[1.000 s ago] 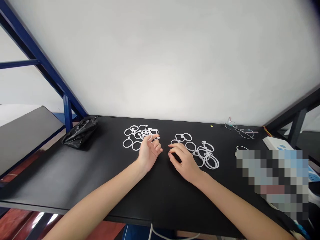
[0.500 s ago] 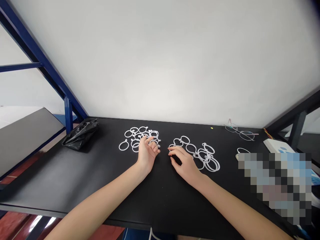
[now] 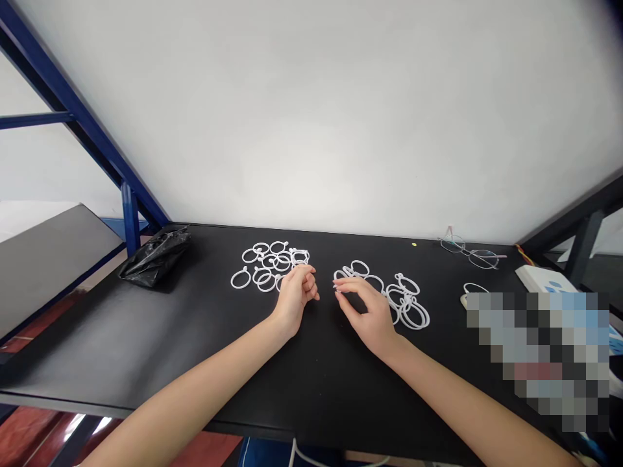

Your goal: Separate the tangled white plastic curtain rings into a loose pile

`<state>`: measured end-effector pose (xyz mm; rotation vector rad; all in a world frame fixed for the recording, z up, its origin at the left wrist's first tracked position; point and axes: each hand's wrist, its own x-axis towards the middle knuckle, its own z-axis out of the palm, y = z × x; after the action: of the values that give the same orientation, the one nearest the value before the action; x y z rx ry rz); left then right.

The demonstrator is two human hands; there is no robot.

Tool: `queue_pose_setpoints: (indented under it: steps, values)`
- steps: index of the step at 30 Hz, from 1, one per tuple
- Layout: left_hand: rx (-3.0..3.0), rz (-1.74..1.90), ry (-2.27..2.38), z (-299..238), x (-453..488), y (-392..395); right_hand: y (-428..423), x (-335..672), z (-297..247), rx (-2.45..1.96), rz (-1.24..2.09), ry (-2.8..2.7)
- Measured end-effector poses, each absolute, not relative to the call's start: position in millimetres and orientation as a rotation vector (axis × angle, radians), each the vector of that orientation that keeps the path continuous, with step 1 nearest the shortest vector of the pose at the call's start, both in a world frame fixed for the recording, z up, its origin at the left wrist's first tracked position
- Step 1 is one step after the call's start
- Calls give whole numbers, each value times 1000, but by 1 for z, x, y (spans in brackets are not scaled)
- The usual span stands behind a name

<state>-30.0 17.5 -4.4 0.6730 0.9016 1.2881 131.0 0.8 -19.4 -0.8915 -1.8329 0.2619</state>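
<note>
1. Surface [image 3: 316, 389]: smooth, black, straight front edge.
2. Left-hand ring group [image 3: 271, 261]: slim white circles with small knobs, overlapping, left of centre toward the rear edge.
3. Right-hand ring group [image 3: 405, 302]: same shape, overlapping, right of centre.
4. Left hand [image 3: 294, 299]: fingers curled inward; cannot tell whether they hold anything.
5. Right hand [image 3: 368, 311]: thumb and index nearly meet; grip cannot be told.
6. Bag [image 3: 156, 257]: crumpled black plastic, rear left corner; contents hidden.
7. Open room: between hands and front edge.
</note>
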Motion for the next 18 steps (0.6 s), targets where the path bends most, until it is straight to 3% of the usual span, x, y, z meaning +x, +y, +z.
queue_pose_setpoints:
  steps: [18]
  values:
    - [892,1112,863,-1,-23,9,-5,131,-18,-806,315,-1626]
